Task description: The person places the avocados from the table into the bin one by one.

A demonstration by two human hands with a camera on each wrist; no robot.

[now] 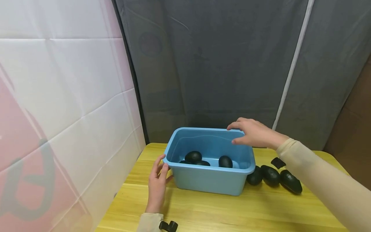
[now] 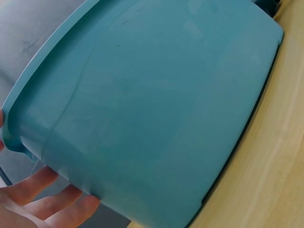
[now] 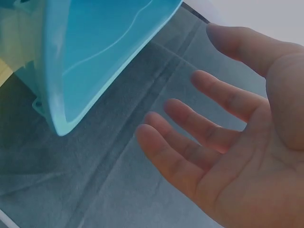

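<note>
Partly, we lose the tub (image 1: 211,180) floor behind its wall; left hand (image 1: 157,183) spread against it, right hand (image 1: 252,133) spread above, stones (image 1: 272,176) beside

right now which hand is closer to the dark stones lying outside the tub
Right. The right hand hovers over the blue tub's far rim, near the stones; the left hand touches the opposite corner.

Black clip (image 1: 168,226) at bottom edge, cut off, unidentifiable.

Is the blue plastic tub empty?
No, the blue plastic tub holds at least three dark oval stones, seen from the head view.
</note>
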